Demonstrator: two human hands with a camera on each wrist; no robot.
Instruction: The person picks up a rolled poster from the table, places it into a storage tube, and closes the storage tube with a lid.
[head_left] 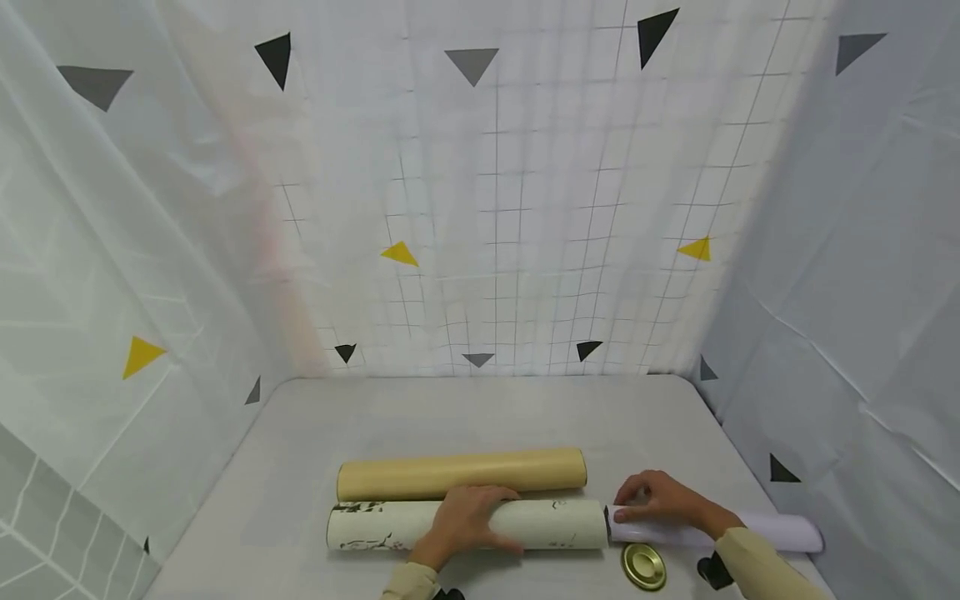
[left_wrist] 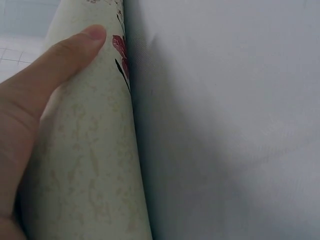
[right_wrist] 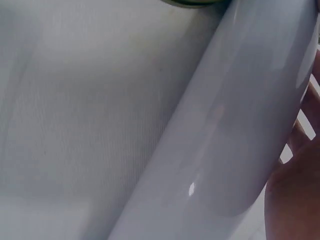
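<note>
A pale cardboard tube [head_left: 551, 527] printed with dark sprigs and red flowers lies crosswise on the table. My left hand [head_left: 467, 521] grips it across the middle; its thumb [left_wrist: 75, 55] lies along the printed surface in the left wrist view. At the tube's right end, a glossy white roll [head_left: 776, 532] lines up with it; I cannot tell whether the roll's tip is inside. My right hand [head_left: 663, 502] holds the roll close to that end, with fingers [right_wrist: 312, 107] on its far side. Just in front of the roll sits a round gold lid [head_left: 643, 567].
A plain tan tube [head_left: 461, 473] lies parallel behind the printed one, very close to it. The white table [head_left: 480, 408] is enclosed by a gridded white curtain [head_left: 495, 208] at the back and by sheets on both sides. The roll's right end reaches near the table's right edge.
</note>
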